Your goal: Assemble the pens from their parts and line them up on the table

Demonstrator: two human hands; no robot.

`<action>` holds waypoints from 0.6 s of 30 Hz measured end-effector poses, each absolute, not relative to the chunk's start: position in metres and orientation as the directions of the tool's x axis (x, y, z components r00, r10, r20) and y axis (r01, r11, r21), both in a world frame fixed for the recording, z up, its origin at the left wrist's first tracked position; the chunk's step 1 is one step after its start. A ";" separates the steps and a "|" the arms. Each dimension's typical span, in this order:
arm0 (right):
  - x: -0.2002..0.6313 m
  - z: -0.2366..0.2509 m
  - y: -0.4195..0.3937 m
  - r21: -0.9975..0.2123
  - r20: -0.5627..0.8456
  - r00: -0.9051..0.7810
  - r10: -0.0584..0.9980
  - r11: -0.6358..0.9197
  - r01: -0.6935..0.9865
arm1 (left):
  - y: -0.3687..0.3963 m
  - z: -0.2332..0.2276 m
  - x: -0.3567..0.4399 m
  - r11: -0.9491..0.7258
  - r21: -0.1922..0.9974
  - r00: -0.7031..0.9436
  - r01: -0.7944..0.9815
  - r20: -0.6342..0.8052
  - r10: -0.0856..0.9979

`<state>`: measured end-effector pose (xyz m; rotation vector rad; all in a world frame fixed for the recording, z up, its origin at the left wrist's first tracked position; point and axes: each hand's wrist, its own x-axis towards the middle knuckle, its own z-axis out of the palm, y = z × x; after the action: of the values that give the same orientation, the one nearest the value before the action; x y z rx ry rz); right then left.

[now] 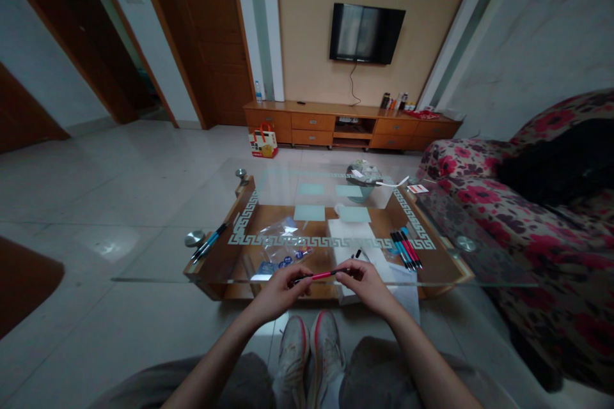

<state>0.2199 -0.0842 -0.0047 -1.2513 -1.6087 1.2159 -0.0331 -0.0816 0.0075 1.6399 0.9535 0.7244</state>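
Note:
A pink pen with dark ends [322,275] lies level between my hands, above the near edge of the glass table. My left hand [284,286] pinches its left end, and my right hand [363,280] grips the right end. Just beyond the right hand sits a small black piece [358,254], too small to make out. To the right, several blue, pink and black pens [407,249] lie side by side. A couple of blue and black pens [210,243] rest at the left. Clear plastic bags with blue round labels [288,261] lie beyond my left hand.
The glass coffee table [158,262] spreads before me, its corners reaching past the wooden base. A bowl [365,174] stands at its far side. A floral sofa [537,236] is on the right. A white box [348,233] shows through the glass.

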 end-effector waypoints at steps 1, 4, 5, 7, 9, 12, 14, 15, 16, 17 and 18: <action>0.220 -0.004 -0.085 -0.964 0.015 -0.240 0.971 0.078 0.255 | -0.082 0.007 -0.033 -0.124 0.966 0.498 0.226 -0.005 0.867; 0.221 -0.002 -0.086 -0.964 0.031 -0.232 0.972 0.091 0.251 | -0.082 0.008 -0.032 -0.123 0.965 0.495 0.231 -0.007 0.869; 0.221 -0.002 -0.086 -0.962 0.031 -0.227 0.973 0.091 0.258 | -0.083 0.009 -0.032 -0.124 0.964 0.493 0.234 -0.007 0.870; 0.223 -0.003 -0.085 -0.953 0.029 -0.228 0.973 0.096 0.286 | -0.083 0.010 -0.032 -0.126 0.963 0.487 0.240 -0.007 0.873; 0.225 -0.005 -0.084 -0.941 0.036 -0.230 0.972 0.111 0.321 | -0.082 0.010 -0.033 -0.128 0.961 0.483 0.244 -0.006 0.876; 0.227 -0.006 -0.083 -0.933 0.049 -0.232 0.972 0.127 0.336 | -0.082 0.009 -0.033 -0.126 0.962 0.484 0.242 -0.008 0.875; 0.226 -0.006 -0.083 -0.944 0.053 -0.226 0.973 0.122 0.305 | -0.081 0.007 -0.034 -0.113 0.966 0.482 0.232 -0.014 0.876; 0.225 -0.006 -0.083 -0.952 0.056 -0.222 0.974 0.119 0.283 | -0.081 0.007 -0.033 -0.105 0.968 0.480 0.226 -0.017 0.877; 0.225 -0.005 -0.083 -0.959 0.061 -0.216 0.974 0.118 0.259 | -0.081 0.006 -0.033 -0.099 0.970 0.476 0.221 -0.019 0.879; 0.224 -0.005 -0.084 -0.964 0.068 -0.210 0.975 0.118 0.238 | -0.081 0.006 -0.033 -0.097 0.971 0.472 0.218 -0.019 0.881; 0.223 -0.004 -0.084 -0.968 0.073 -0.205 0.976 0.119 0.220 | -0.080 0.006 -0.033 -0.097 0.971 0.470 0.217 -0.017 0.883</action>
<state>0.2234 -0.0844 -0.0042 -1.2040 -1.5735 1.1581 -0.0331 -0.0805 0.0060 1.6017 0.9761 0.7444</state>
